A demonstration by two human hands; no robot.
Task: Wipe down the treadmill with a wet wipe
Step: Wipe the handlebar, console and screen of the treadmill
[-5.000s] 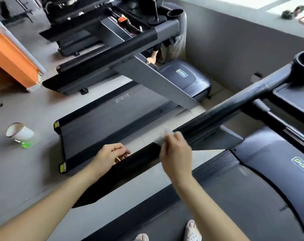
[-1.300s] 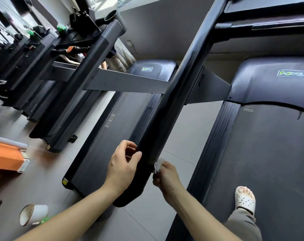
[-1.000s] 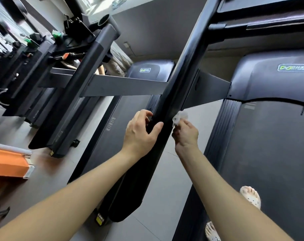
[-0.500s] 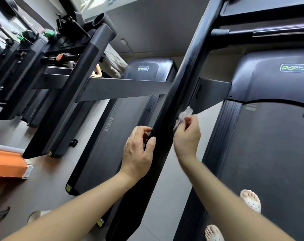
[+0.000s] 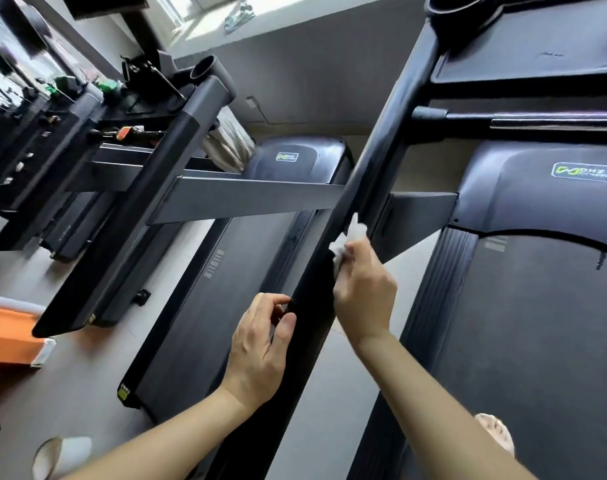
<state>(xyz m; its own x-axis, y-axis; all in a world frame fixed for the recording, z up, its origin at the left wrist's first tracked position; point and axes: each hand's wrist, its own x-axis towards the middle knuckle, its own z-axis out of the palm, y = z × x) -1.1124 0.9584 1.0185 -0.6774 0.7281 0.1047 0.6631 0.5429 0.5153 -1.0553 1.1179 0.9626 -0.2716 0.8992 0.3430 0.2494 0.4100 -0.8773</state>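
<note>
The right hand (image 5: 364,292) pinches the bunched wipe (image 5: 347,242) against the rail's (image 5: 381,147) inner side, probably so that rubbing pressure bears on the surface. Below it and across the rail, the left hand (image 5: 260,348) curls loosely at the outer edge, thumb touching, likely for steadying; it grasps nothing.

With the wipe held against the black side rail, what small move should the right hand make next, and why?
Probably slide the wet wipe further up the handrail toward the console. The right hand pinches it against the rail about midway, the long stretch above looks untouched, and the left hand steadies the rail just below.
</note>
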